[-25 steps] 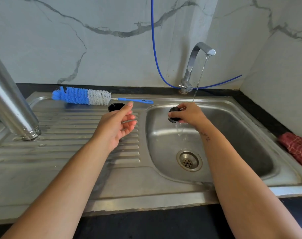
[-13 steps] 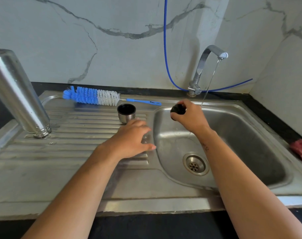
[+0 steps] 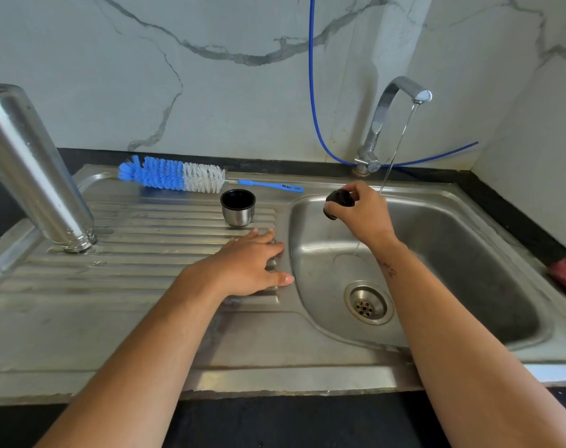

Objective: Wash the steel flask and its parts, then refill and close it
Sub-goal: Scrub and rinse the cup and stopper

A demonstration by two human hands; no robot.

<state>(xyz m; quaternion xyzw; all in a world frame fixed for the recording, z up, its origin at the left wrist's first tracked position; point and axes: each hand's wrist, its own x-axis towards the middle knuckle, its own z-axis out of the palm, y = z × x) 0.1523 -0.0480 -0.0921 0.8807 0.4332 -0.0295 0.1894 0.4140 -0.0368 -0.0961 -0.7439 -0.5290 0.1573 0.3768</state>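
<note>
Left hand has dropped flat onto the drainboard; right hand pinches the stopper.

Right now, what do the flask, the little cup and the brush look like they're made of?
Flask: looks like polished steel, mirror-bright with streaky reflections, standing mouth down on the drainboard.
Cup: brushed steel outside with a dull sheen; the black lining is probably plastic.
Brush: blue and white bristles, likely synthetic, on a handle of glossy blue plastic by its look.
</note>
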